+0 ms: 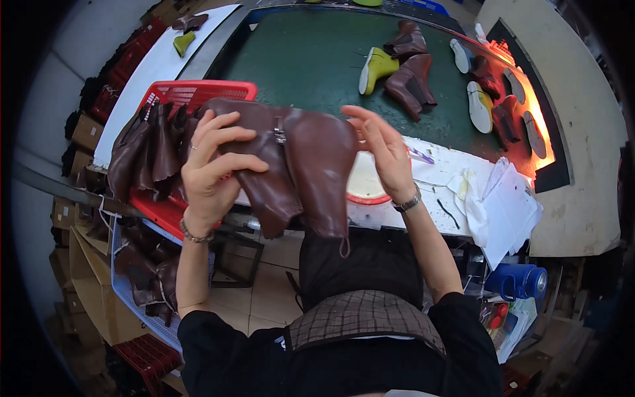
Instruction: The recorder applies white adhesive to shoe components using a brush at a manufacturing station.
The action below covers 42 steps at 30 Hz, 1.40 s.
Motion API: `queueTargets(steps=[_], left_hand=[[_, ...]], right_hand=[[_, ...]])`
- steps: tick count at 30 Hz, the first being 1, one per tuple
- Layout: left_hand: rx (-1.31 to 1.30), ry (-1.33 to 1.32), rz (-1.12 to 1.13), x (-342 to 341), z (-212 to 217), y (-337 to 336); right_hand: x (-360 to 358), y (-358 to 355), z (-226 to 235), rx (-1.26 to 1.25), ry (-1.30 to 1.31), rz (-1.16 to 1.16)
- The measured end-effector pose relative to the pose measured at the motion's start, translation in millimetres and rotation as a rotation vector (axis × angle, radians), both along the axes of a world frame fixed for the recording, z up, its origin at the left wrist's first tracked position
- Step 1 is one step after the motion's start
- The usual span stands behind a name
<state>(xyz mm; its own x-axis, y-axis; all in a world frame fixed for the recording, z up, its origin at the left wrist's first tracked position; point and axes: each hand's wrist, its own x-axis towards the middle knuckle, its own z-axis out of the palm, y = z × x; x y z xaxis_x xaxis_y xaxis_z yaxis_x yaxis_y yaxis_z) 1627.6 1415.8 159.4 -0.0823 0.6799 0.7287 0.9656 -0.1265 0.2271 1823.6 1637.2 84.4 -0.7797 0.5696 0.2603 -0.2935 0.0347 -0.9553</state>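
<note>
In front of me are two brown leather boot uppers (322,159) side by side, held up in the air, with small metal pieces between them near the top edge. A thin loop hangs from the lower end of the right one. My left hand (215,162) grips the left upper, its fingers curled over the leather. At the rounded right end, my right hand (387,155) has its fingers closed at the edge, with some fingertips hidden behind. Beneath that end, a bowl with a red rim and pale contents (366,178) is partly covered.
More brown uppers (142,155) fill a red basket (205,90) at left; a blue basket (162,324) sits lower. On the green conveyor (304,59) stand brown boots (411,86) and a yellow-green form (378,69). Soles and boots lie by a glowing heater (544,135). Papers (506,205) and a blue flask (519,281) are at right.
</note>
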Motion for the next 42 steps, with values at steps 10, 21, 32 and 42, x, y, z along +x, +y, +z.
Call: queueTargets(steps=[10,21,32,42], left_hand=[[0.123,-0.375,-0.038,9,-46,-14],[-0.018,-1.189,0.053,44,-76,-13],[-0.304,-1.608,-0.121,48,-79,5],[-0.592,-1.423,-0.153,47,-73,35]], right_hand=[[-3,-49,34,-0.326,0.049,0.496],[12,-98,13,0.589,-0.083,0.365],[129,111,-111,0.843,-0.563,-0.380],[106,69,-55,1.367,-0.607,-0.450]])
